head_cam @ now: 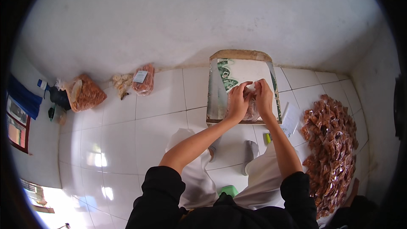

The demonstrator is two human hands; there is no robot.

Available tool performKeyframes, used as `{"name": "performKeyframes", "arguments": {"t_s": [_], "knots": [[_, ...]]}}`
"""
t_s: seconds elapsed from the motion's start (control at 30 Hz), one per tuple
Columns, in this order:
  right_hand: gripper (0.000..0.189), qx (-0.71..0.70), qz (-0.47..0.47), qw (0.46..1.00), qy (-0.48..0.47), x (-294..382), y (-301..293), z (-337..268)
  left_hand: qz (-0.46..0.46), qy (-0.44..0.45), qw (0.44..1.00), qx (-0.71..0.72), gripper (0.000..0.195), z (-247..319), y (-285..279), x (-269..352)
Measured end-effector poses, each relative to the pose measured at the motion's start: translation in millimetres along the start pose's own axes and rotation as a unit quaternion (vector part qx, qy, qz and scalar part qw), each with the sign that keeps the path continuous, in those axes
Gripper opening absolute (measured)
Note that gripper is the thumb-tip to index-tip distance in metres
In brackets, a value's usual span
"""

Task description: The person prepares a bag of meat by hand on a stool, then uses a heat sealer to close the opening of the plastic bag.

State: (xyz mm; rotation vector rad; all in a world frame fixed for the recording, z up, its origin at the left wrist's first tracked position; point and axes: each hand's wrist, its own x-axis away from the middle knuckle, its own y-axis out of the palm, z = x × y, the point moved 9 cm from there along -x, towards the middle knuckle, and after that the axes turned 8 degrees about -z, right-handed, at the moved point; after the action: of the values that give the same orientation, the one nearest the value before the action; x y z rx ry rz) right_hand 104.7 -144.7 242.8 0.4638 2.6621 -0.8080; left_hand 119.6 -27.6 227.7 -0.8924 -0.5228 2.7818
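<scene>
A clear plastic bag [251, 109] with reddish-brown contents rests on a low table [251, 70] that has a worn white and green top. My left hand [240, 100] grips the bag's upper part from the left, fingers bent around it. From the other side, my right hand [264, 97] pinches the gathered plastic near the top. The fingertips of both hands are close together, and they hide much of the bag and its opening.
Many small clear packets [330, 152] lie heaped on the tiled floor at right, beside flat plastic bags [290, 117] and a yellow-green object [268, 138]. Another person's arm [353, 190] shows beyond. Along the wall stand a labelled pack [143, 82], a beige bundle [122, 84] and a large filled bag [87, 93].
</scene>
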Motion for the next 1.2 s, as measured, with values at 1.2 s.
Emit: {"name": "performKeyframes", "arguments": {"t_s": [1.2], "knots": [[0.016, -0.086, 0.076, 0.992, 0.045, 0, -33, 1, -0.027, -0.071, 0.990, 0.116, 0.025, -20, 11, -6]]}}
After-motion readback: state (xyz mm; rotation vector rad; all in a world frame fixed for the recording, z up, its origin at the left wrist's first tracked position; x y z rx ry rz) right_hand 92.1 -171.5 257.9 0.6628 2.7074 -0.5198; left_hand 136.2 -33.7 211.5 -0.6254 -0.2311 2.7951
